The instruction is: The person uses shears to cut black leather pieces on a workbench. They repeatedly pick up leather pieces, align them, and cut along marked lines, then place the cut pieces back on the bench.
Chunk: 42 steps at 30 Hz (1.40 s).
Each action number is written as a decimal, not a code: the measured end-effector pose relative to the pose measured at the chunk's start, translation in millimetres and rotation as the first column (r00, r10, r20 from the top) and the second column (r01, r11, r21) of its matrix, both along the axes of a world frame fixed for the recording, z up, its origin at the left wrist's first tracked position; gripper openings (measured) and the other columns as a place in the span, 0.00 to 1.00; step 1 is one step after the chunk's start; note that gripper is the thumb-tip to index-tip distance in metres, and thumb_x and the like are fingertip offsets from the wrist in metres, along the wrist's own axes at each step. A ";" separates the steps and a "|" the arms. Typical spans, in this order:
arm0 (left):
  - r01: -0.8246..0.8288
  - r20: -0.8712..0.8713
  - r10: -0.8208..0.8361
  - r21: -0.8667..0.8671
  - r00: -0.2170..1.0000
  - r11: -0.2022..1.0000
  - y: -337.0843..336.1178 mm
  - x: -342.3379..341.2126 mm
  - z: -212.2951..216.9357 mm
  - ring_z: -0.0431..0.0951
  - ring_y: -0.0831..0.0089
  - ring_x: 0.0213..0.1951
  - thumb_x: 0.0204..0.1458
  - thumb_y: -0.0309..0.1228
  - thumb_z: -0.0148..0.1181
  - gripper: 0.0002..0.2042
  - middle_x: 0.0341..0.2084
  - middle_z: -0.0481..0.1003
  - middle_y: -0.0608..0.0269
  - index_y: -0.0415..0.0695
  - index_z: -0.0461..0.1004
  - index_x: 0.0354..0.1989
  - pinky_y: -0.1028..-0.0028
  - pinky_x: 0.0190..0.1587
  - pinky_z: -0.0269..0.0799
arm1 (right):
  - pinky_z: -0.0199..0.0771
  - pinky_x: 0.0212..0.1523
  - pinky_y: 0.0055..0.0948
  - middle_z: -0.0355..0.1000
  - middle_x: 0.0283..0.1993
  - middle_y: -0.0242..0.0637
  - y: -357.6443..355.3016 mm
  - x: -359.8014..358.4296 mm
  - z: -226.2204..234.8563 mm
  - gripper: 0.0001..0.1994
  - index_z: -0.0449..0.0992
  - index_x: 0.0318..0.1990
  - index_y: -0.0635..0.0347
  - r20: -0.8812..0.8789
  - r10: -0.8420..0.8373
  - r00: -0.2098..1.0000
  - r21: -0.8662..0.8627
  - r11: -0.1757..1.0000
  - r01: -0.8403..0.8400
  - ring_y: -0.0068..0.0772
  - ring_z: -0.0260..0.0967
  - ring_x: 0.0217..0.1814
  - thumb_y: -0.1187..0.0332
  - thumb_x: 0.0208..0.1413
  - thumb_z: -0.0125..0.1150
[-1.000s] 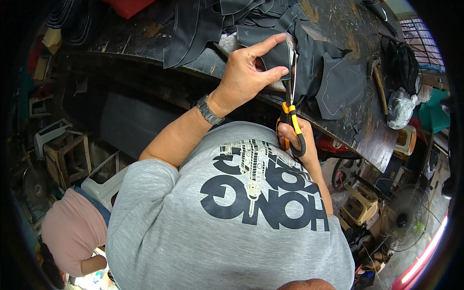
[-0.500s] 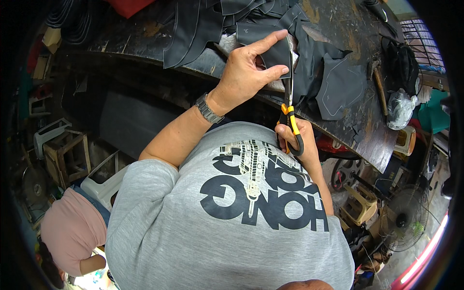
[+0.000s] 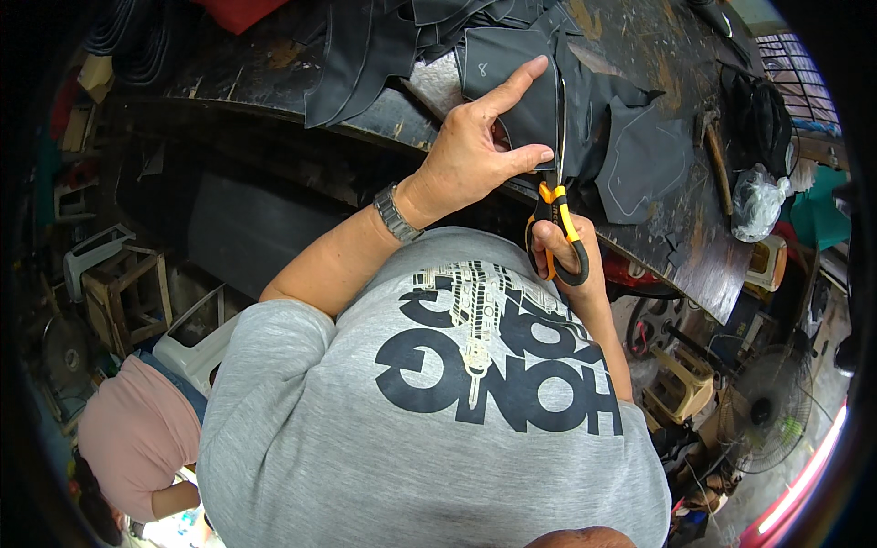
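Note:
In my right hand [image 3: 571, 251] are scissors [image 3: 563, 146] with yellow, orange and black handles. Their long metal blades point away from me along the right edge of a dark grey leather-like piece [image 3: 507, 64]. My left hand [image 3: 475, 151] grips this piece, with thumb and forefinger spread on top near the blades and the other fingers out of sight beneath. A small white mark shows on the piece. How far the blades are apart I cannot tell. More dark grey pieces [image 3: 361, 68] lie beyond and to the left; another with white outlines [image 3: 644, 160] hangs over the table edge.
The worn black table [image 3: 247, 87] spans the far side. At its right are a hammer [image 3: 717, 164], a clear plastic bag [image 3: 758, 203] and a black bundle [image 3: 763, 114]. A fan [image 3: 763, 406] stands at lower right. Stools [image 3: 128, 288] and another person [image 3: 137, 429] are at left.
The held piece has shifted and turned, showing its white mark more fully. My left hand has moved slightly right and nearer. The scissors have moved a little right.

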<state>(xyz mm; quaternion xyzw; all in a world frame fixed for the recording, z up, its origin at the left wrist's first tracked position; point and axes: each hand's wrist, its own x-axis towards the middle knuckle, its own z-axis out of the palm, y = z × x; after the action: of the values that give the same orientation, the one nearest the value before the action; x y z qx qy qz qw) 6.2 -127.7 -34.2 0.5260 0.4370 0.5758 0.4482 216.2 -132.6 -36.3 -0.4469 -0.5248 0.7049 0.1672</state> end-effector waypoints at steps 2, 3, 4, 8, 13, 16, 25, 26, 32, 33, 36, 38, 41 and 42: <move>0.007 0.007 -0.007 -0.032 1.000 0.999 -1.2 0.5 -0.7 0.75 0.84 0.42 0.49 0.17 0.64 0.37 0.55 0.71 0.61 0.40 0.53 0.69 0.83 0.45 0.76 | 0.56 0.14 0.18 0.63 0.14 0.27 -1.0 1.0 2.2 0.19 0.71 0.23 0.59 0.056 -0.005 0.998 -0.001 1.000 0.005 0.16 0.58 0.12 0.54 0.53 0.67; 0.005 0.008 -0.004 -0.041 1.000 0.999 -1.8 1.0 -1.4 0.75 0.84 0.42 0.50 0.18 0.64 0.36 0.54 0.72 0.61 0.40 0.55 0.68 0.83 0.45 0.75 | 0.57 0.14 0.18 0.63 0.14 0.27 -1.6 1.5 3.4 0.19 0.71 0.23 0.59 0.067 -0.007 0.998 -0.006 1.000 0.008 0.16 0.58 0.12 0.54 0.53 0.67; 0.003 0.009 -0.002 -0.049 1.000 0.999 -2.4 1.2 -2.2 0.75 0.85 0.42 0.50 0.18 0.64 0.35 0.53 0.73 0.61 0.39 0.56 0.68 0.83 0.46 0.75 | 0.57 0.14 0.18 0.63 0.14 0.27 -2.6 1.9 4.5 0.18 0.71 0.24 0.59 0.081 -0.015 0.997 -0.014 1.000 0.016 0.16 0.58 0.12 0.55 0.53 0.67; -0.058 0.026 0.057 0.049 0.998 0.997 -0.2 2.2 -6.8 0.75 0.85 0.43 0.53 0.20 0.62 0.28 0.53 0.73 0.60 0.39 0.63 0.64 0.83 0.46 0.75 | 0.57 0.14 0.18 0.64 0.13 0.27 -5.8 -0.8 4.0 0.17 0.71 0.24 0.60 0.005 -0.040 0.999 -0.045 0.998 0.041 0.16 0.58 0.11 0.57 0.54 0.67; -0.049 0.151 0.043 0.039 0.988 0.998 -3.8 4.6 -8.3 0.72 0.82 0.49 0.53 0.19 0.62 0.31 0.60 0.67 0.59 0.39 0.59 0.66 0.81 0.50 0.72 | 0.61 0.16 0.18 0.66 0.16 0.30 2.0 -1.0 5.6 0.18 0.72 0.26 0.61 -0.029 -0.023 0.999 -0.073 0.997 0.020 0.19 0.62 0.14 0.54 0.53 0.67; -0.021 0.142 0.013 0.057 0.990 0.998 -6.3 9.2 -7.8 0.68 0.80 0.56 0.52 0.18 0.62 0.35 0.66 0.59 0.57 0.39 0.54 0.69 0.79 0.56 0.68 | 0.65 0.19 0.20 0.67 0.18 0.32 5.7 -3.5 5.8 0.22 0.73 0.27 0.61 -0.081 -0.052 0.995 -0.054 0.997 0.048 0.21 0.65 0.17 0.48 0.50 0.67; -0.048 0.096 0.044 0.039 0.994 0.998 -11.6 11.4 -9.4 0.65 0.79 0.59 0.51 0.18 0.63 0.36 0.68 0.56 0.56 0.38 0.53 0.68 0.79 0.59 0.66 | 0.56 0.13 0.17 0.64 0.15 0.29 3.2 -0.4 0.9 0.20 0.69 0.22 0.58 -0.101 -0.055 0.993 -0.055 0.997 0.050 0.17 0.60 0.13 0.52 0.53 0.67; -0.044 0.103 0.041 0.031 0.994 0.999 -11.7 11.6 -9.7 0.65 0.79 0.60 0.51 0.18 0.63 0.36 0.68 0.56 0.56 0.38 0.53 0.68 0.79 0.59 0.65 | 0.56 0.13 0.17 0.63 0.15 0.28 2.4 0.1 1.3 0.20 0.69 0.22 0.58 -0.069 -0.051 0.996 -0.046 0.998 0.048 0.16 0.59 0.13 0.53 0.53 0.67; -0.033 0.162 0.025 0.050 0.986 0.998 -10.6 12.3 -9.7 0.65 0.77 0.60 0.50 0.17 0.62 0.36 0.67 0.57 0.57 0.38 0.53 0.69 0.78 0.60 0.64 | 0.56 0.13 0.17 0.63 0.14 0.27 -2.6 -1.3 6.9 0.20 0.69 0.22 0.58 0.041 -0.058 0.997 -0.041 0.997 0.060 0.16 0.58 0.12 0.53 0.53 0.68; -0.027 0.191 0.015 0.059 0.982 0.998 -11.0 12.5 -9.2 0.65 0.77 0.59 0.50 0.16 0.62 0.36 0.67 0.57 0.57 0.38 0.52 0.69 0.78 0.60 0.64 | 0.57 0.14 0.18 0.63 0.14 0.28 -2.0 -2.4 7.5 0.20 0.69 0.23 0.58 0.038 -0.060 0.997 -0.050 0.997 0.062 0.17 0.59 0.12 0.53 0.53 0.67; 0.033 0.275 -0.042 0.037 0.961 0.999 -16.1 14.4 -7.1 0.64 0.78 0.59 0.51 0.16 0.62 0.36 0.67 0.57 0.58 0.38 0.52 0.69 0.78 0.60 0.64 | 0.60 0.15 0.19 0.65 0.16 0.31 2.3 -4.6 9.5 0.22 0.70 0.24 0.60 -0.051 -0.053 0.997 -0.072 0.996 0.049 0.19 0.62 0.14 0.50 0.52 0.67; 0.044 0.189 -0.048 0.025 0.981 0.999 -22.1 17.5 -5.9 0.65 0.79 0.58 0.51 0.16 0.61 0.36 0.67 0.57 0.58 0.38 0.52 0.69 0.78 0.58 0.66 | 0.64 0.17 0.20 0.67 0.19 0.34 5.2 -6.2 9.7 0.25 0.71 0.25 0.62 -0.085 -0.090 0.992 -0.054 0.995 0.086 0.23 0.66 0.18 0.45 0.51 0.65; 0.033 0.141 -0.029 -0.025 0.990 0.999 -27.5 20.8 -6.2 0.67 0.81 0.56 0.51 0.17 0.61 0.36 0.68 0.56 0.57 0.39 0.52 0.69 0.81 0.54 0.70 | 0.65 0.19 0.20 0.67 0.19 0.34 7.2 -7.8 7.8 0.28 0.71 0.26 0.63 -0.149 -0.080 0.986 -0.033 0.997 0.076 0.24 0.66 0.18 0.41 0.50 0.64; 0.032 0.143 -0.030 -0.013 0.989 0.999 -27.6 21.1 -6.8 0.68 0.81 0.55 0.51 0.17 0.61 0.36 0.68 0.56 0.57 0.39 0.52 0.69 0.82 0.52 0.71 | 0.65 0.19 0.20 0.67 0.19 0.34 6.9 -8.2 6.6 0.28 0.71 0.26 0.63 -0.156 -0.076 0.985 -0.030 0.997 0.072 0.24 0.66 0.18 0.41 0.50 0.64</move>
<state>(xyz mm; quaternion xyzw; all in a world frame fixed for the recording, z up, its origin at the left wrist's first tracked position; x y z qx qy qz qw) 27.3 -155.3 -41.0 0.4867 0.3999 0.6015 0.4913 208.0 -125.6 -29.7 -0.4112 -0.4844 0.7376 0.2285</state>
